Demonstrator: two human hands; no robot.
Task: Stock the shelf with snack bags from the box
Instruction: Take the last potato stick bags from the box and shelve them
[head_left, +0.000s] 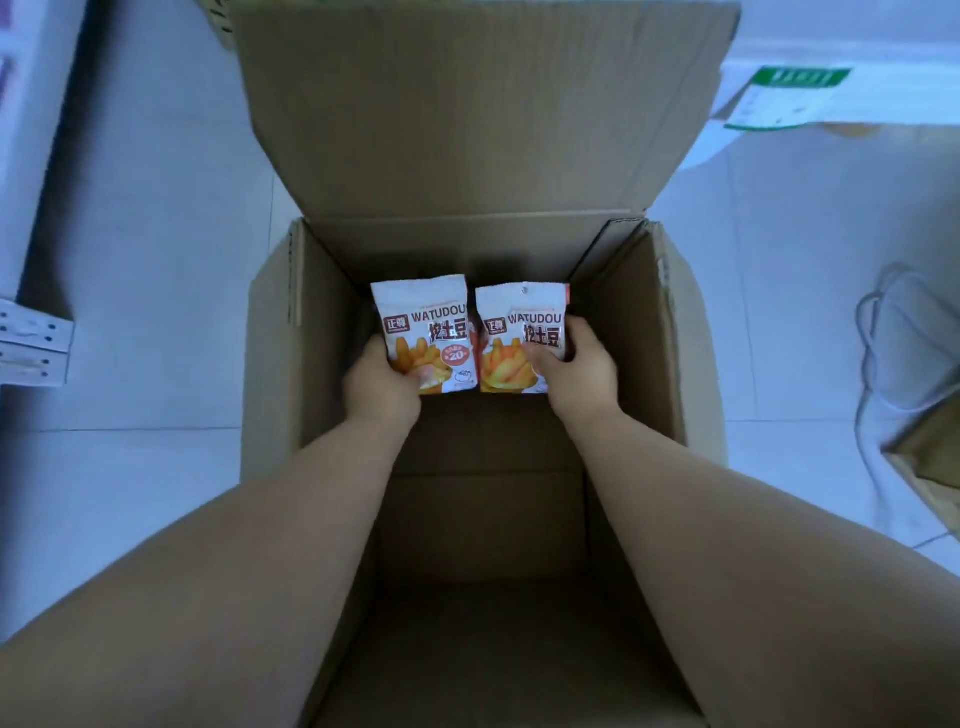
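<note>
Both my arms reach down into an open brown cardboard box (275, 332) on the floor. My left hand (382, 382) grips the lower left corner of a white and orange snack bag (428, 322) marked WATUDOU. My right hand (574, 369) holds a second matching snack bag (514, 332) by its right side, thumb across the front. The two bags stand upright side by side, almost touching, near the box's far wall. A red edge shows behind the right bag; I cannot tell whether it is another bag. The box bottom near me looks bare.
The box's far flap (483, 104) stands raised. White floor tiles surround the box. A white shelf base with a dark upright (47, 218) is at the left. A green and white carton (789, 98) lies at the upper right, a white cable (883, 364) and another cardboard piece (930, 457) at the right.
</note>
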